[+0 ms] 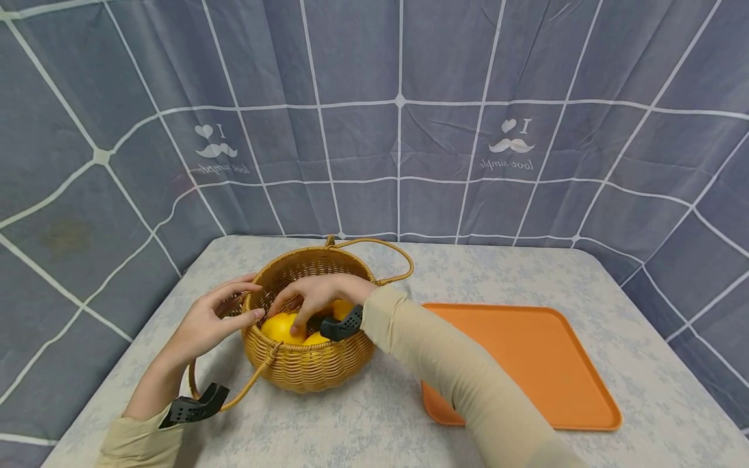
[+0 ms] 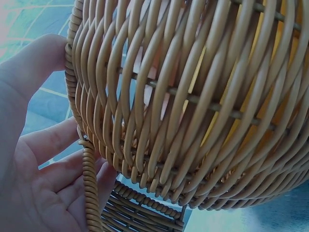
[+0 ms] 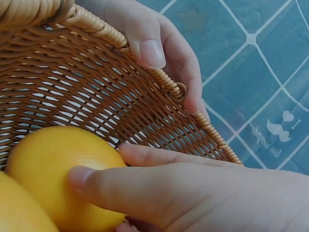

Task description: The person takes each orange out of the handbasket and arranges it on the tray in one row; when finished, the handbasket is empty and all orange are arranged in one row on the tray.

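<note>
A round wicker basket (image 1: 310,369) stands on the left part of the table, its two handles folded outward. My left hand (image 1: 213,318) holds the basket's left rim; in the right wrist view its thumb and fingers (image 3: 152,53) lie over the woven edge. My right hand (image 1: 324,296) reaches down inside the basket. It grips a smooth, round yellow fruit (image 3: 53,169), with the thumb on top and the other fingers at its far side, partly hidden. Another yellow fruit (image 3: 19,208) lies right beside it. More yellow fruit (image 1: 341,309) shows near my right wrist.
An orange rectangular tray (image 1: 526,364) lies on the table to the right, partly covered by my right sleeve (image 1: 456,364). One basket handle (image 1: 404,260) sticks out at the back right. A grey-blue curtain (image 1: 363,143) with white lines hangs behind the table.
</note>
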`<state>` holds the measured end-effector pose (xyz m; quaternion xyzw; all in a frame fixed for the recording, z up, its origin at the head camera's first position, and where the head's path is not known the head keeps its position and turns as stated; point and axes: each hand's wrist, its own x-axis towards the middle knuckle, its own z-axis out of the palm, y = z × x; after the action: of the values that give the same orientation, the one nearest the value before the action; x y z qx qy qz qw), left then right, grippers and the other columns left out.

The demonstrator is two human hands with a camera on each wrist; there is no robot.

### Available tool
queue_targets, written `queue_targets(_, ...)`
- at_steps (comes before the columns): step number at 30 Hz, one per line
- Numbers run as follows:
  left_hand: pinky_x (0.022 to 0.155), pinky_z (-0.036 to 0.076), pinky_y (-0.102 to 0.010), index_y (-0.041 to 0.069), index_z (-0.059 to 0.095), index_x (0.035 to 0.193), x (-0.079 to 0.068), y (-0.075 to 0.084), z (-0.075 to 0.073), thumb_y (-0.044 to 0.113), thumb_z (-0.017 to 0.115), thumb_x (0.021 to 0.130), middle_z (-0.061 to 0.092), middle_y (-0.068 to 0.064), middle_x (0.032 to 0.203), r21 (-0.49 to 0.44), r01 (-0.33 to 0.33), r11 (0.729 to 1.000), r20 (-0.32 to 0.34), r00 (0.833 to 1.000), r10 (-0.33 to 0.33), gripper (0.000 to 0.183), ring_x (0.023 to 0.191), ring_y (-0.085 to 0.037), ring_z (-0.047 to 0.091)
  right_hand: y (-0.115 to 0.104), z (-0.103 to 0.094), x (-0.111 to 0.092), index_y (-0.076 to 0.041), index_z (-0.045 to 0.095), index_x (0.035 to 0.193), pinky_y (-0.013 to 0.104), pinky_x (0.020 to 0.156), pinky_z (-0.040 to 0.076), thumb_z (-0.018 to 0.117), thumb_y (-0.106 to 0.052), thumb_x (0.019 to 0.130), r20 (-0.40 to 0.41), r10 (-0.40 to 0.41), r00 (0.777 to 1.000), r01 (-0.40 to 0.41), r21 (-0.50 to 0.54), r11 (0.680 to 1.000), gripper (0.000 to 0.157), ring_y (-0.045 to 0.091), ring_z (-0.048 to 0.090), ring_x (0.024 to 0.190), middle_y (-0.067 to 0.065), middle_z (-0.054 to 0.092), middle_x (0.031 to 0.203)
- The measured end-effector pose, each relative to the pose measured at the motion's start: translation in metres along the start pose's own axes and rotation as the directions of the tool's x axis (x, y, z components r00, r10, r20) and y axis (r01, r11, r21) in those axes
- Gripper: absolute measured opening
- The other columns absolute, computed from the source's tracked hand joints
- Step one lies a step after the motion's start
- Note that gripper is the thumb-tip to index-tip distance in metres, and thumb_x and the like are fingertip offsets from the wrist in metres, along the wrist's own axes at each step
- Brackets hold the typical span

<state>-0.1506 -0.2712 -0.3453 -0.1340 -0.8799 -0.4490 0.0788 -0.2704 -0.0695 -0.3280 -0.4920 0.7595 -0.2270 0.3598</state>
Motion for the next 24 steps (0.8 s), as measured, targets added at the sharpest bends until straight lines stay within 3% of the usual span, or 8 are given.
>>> queue_targets(5, 0.091, 0.031, -0.002, 0.003, 0.057, 0.123, 0.0001, -0.0007, 0.0001, 0.021, 0.066, 0.089, 0.038, -0.008, 0.145, 0.001, -0.004, 1.000, 0.003, 1.000, 0.004, 0.040, 0.130, -0.034, 0.035, 0.0000, 0.0014, -0.0026, -0.018, 0.050, 0.135, 0.023, 0.099, 0.036, 0.076, -0.016, 0.079, 0.049, 0.001, 0.999, -0.002, 0.029, 1.000, 0.062, 0.008, 0.040, 0.123, -0.007, 0.045, 0.136)
queue_targets(8, 0.091, 0.032, -0.003, 0.003, 0.057, 0.124, 0.0001, -0.0003, 0.0001, 0.021, 0.066, 0.089, 0.038, -0.008, 0.145, 0.003, -0.001, 1.000, 0.004, 1.000, 0.001, 0.040, 0.130, -0.033, 0.036, -0.0001, 0.0013, -0.0040, -0.023, 0.047, 0.138, 0.021, 0.098, 0.035, 0.078, -0.023, 0.078, 0.054, 0.038, 0.998, -0.037, -0.009, 0.999, 0.067, 0.006, 0.038, 0.123, -0.009, 0.041, 0.139)
queue_targets(15, 0.090, 0.032, -0.003, 0.003, 0.057, 0.124, 0.0012, 0.0017, 0.0000, 0.022, 0.066, 0.089, 0.038, -0.009, 0.145, 0.006, -0.003, 1.000, 0.003, 1.000, 0.003, 0.040, 0.129, -0.033, 0.036, -0.0010, 0.0007, -0.0065, -0.023, 0.049, 0.131, 0.023, 0.094, 0.039, 0.078, -0.021, 0.077, 0.044, 0.078, 0.996, -0.080, 0.045, 0.996, 0.061, 0.008, 0.043, 0.119, -0.007, 0.046, 0.132)
queue_targets(20, 0.090, 0.031, -0.003, 0.005, 0.057, 0.124, 0.0003, 0.0018, -0.0002, 0.021, 0.066, 0.089, 0.038, -0.009, 0.146, 0.001, -0.003, 1.000, 0.006, 1.000, 0.003, 0.039, 0.130, -0.034, 0.035, -0.0009, 0.0024, -0.0070, -0.024, 0.050, 0.127, 0.023, 0.090, 0.040, 0.078, -0.026, 0.078, -0.007, 0.088, 0.996, -0.088, 0.028, 0.996, 0.057, 0.008, 0.046, 0.110, -0.008, 0.048, 0.123)
queue_targets(24, 0.090, 0.031, -0.002, 0.008, 0.058, 0.123, -0.0014, 0.0015, 0.0006, 0.023, 0.066, 0.090, 0.038, -0.007, 0.146, 0.006, 0.006, 1.000, 0.007, 1.000, -0.006, 0.037, 0.130, -0.033, 0.035, 0.0005, 0.0043, -0.0073, -0.021, 0.045, 0.134, 0.023, 0.094, 0.039, 0.076, -0.030, 0.079, -0.050, 0.082, 0.995, -0.082, 0.007, 0.997, 0.064, 0.008, 0.046, 0.112, -0.006, 0.046, 0.130)
